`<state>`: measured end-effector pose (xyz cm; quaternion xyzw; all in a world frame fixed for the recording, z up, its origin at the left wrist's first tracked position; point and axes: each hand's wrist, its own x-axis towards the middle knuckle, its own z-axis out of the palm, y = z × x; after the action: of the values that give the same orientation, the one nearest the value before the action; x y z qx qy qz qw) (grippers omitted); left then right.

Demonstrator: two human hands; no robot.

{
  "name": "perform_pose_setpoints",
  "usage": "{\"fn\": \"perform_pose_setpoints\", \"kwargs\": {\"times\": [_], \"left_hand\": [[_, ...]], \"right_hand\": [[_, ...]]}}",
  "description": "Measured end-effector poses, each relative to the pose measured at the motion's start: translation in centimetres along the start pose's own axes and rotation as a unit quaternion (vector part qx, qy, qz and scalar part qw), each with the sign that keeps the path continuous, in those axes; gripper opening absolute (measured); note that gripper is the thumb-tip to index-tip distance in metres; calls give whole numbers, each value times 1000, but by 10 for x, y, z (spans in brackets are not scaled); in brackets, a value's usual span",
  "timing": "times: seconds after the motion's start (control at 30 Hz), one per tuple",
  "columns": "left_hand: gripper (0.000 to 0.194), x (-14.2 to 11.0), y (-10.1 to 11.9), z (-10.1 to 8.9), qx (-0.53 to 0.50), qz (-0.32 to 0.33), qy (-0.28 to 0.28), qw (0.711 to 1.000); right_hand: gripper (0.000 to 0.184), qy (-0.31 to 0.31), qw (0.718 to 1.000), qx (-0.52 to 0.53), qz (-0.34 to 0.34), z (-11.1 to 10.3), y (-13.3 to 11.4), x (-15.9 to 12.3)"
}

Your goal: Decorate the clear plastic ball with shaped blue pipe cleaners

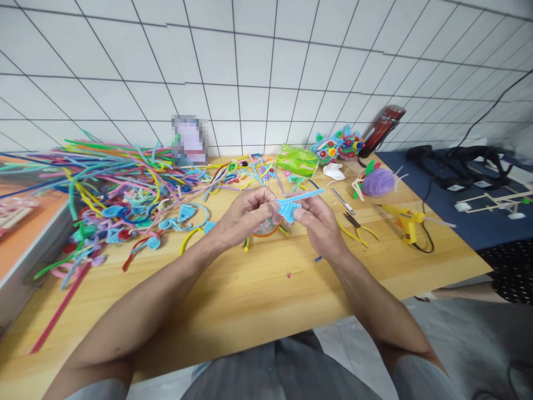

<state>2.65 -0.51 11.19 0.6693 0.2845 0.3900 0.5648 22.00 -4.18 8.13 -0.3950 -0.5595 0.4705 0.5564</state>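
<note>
Between my two hands is a light blue pipe cleaner piece [288, 211], folded in tight zigzags, with one straight end reaching up to the right. My left hand [252, 214] pinches its left side between thumb and fingers. On the right side, my right hand [318, 222] grips it with thumb and fingertips. Below the hands, partly hidden by them, sits a round item with an orange rim [266, 228]. Yellow pipe cleaner bits lie around it on the wooden table [250, 300].
A heap of coloured pipe cleaners [120, 189] covers the left. Pliers [358, 226], a craft knife [343, 201] and a yellow glue gun [406, 222] lie on the right. Behind are a green packet [297, 161], a purple yarn-like ball [378, 182] and a dark red bottle [383, 129].
</note>
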Motion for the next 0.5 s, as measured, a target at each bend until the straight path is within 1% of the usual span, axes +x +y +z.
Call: {"fn": "perform_pose_setpoints", "kwargs": {"times": [0.1,0.27,0.37,0.5], "left_hand": [[31,1,-1,-2,-5,8,-10,1000],[23,1,-3,-2,4,9,-24,1000],[22,2,-4,-2,24,3,-30,999],[18,2,-6,-5,49,-3,-40,998]], "right_hand": [[39,1,1000,9,5,1,-2,0],[40,9,1000,2,-12,5,-7,0],[35,0,1000,-17,-18,4,-6,0],[28,-14,999,-40,-9,1,-2,1]]}}
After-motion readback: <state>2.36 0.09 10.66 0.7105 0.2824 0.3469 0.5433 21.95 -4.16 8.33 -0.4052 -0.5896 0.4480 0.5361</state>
